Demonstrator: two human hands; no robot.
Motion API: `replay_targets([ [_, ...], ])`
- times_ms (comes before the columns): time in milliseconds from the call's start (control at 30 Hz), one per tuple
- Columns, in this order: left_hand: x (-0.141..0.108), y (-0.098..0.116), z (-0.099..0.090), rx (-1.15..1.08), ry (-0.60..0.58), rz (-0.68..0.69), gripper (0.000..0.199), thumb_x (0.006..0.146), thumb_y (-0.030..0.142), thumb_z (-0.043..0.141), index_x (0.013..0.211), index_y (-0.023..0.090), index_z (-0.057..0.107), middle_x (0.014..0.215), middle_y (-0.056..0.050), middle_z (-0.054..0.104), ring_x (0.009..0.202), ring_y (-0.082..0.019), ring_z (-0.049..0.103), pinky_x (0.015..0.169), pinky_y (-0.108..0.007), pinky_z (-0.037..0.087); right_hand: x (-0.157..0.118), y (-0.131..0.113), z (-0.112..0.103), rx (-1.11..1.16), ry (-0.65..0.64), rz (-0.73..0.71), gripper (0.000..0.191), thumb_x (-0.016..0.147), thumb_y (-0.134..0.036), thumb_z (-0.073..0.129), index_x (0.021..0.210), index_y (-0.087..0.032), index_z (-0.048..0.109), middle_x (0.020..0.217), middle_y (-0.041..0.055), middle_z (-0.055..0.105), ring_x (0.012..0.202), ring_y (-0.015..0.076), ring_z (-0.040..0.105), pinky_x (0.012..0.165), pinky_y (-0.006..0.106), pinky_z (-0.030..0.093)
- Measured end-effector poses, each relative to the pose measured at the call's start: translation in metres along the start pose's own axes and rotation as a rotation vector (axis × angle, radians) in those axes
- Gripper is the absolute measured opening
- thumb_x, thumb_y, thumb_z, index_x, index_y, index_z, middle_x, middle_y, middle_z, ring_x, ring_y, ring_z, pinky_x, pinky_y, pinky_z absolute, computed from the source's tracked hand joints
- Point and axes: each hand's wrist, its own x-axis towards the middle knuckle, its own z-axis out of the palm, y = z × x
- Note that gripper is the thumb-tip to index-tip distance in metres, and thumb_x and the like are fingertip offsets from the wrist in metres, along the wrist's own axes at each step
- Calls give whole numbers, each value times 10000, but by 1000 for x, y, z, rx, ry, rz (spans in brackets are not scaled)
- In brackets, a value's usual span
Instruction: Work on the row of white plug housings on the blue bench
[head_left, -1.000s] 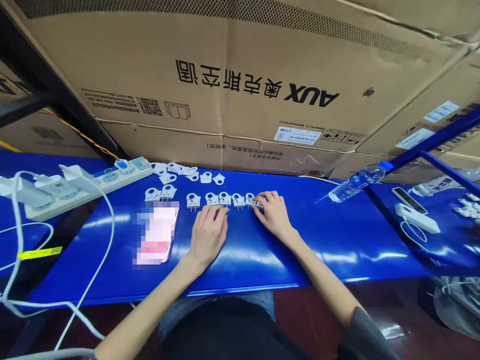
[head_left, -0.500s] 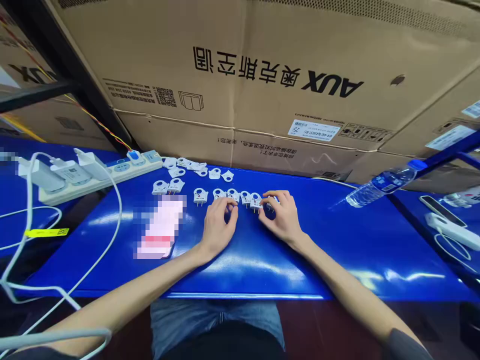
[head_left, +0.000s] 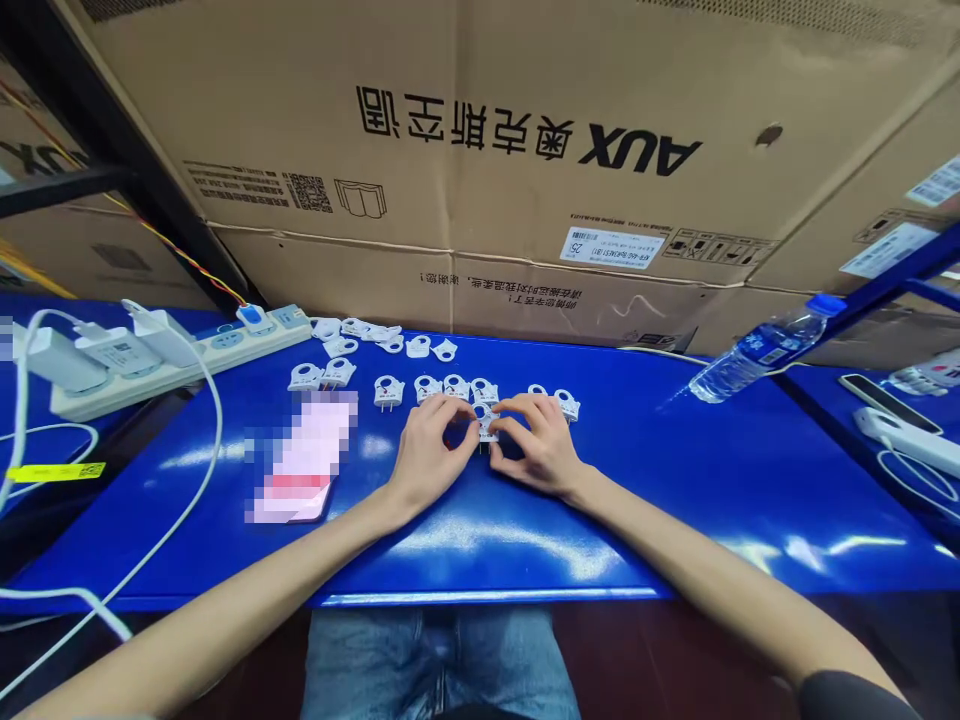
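At the middle of the blue bench [head_left: 675, 480], just this side of the row of white plugs [head_left: 431, 388], my left hand [head_left: 424, 455] and right hand [head_left: 541, 450] meet over one plug [head_left: 486, 428]. Both pinch it by its edges between thumb and fingertips, so neither hand is free. It sits low, touching or barely off the bench; I cannot tell which.

I judge it light and stiff, a small plastic shell with thin metal prongs. The smooth plastic could slip, and the prongs would bend if squeezed, so the flat body and its rounded rim are the place to grip, not the pins.

The bench is glossy and hard, so plugs would slide on it easily. More plugs lie scattered at the far left near a power strip [head_left: 172, 360] with chargers and white cables. A blurred pink card [head_left: 300, 460] lies left of my hands, and a water bottle [head_left: 757, 350] lies on its side to the far right. Big cardboard boxes [head_left: 480, 150] wall off the far edge.
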Motion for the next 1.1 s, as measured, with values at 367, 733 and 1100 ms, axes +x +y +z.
replay_targets([
  [367, 7, -6, -3, -73, -10, -37, 154, 992, 320, 545, 918, 232, 646, 928, -29, 702, 883, -201, 657, 831, -346, 535, 7, -1, 2, -28, 49, 44, 85, 896, -224, 669, 964, -227, 721, 1125, 72, 743, 1049, 265, 625, 911, 413, 469],
  [733, 13, -3, -23, 242, -58, 49, 138, 980, 259, 494, 889, 233, 594, 927, -47, 697, 919, -248, 628, 843, -411, 479, 14, 31, -3, -109, -12, 418, 80, 895, -260, 697, 957, -235, 741, 1263, 86, 695, 1199, 301, 559, 909, 434, 453],
  [1100, 14, -4, -25, 347, -155, -27, 189, 940, 230, 467, 753, 233, 494, 817, -36, 665, 835, -243, 604, 793, -406, 409, 14, 24, -1, -87, -154, 459, 294, 912, -248, 674, 1200, -252, 731, 1343, 77, 666, 1235, 293, 548, 959, 437, 445],
])
